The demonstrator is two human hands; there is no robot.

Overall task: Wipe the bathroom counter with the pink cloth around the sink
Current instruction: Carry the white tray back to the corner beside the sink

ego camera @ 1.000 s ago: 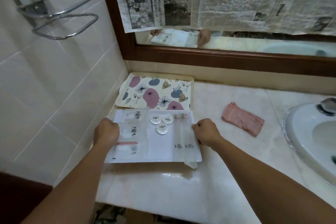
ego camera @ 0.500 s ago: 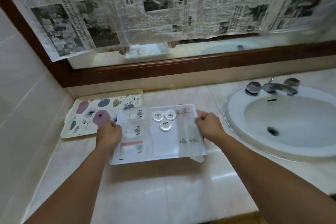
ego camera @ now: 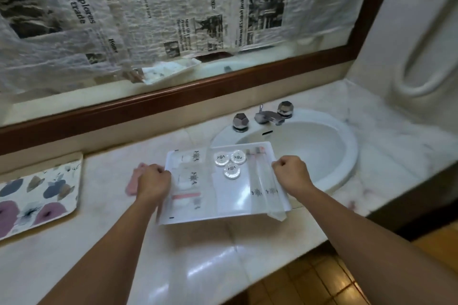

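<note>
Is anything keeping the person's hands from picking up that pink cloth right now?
Yes. Both the left hand and right hand are closed on the edges of a white tray of toiletries. The pink cloth lies on the counter, partly hidden behind the left hand and the tray's left edge.

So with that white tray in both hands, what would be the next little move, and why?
Probably set the tray down on the bare counter right of the sink. Both hands, left and right, are occupied, and the pink cloth lies untouched beside the left hand.
</note>
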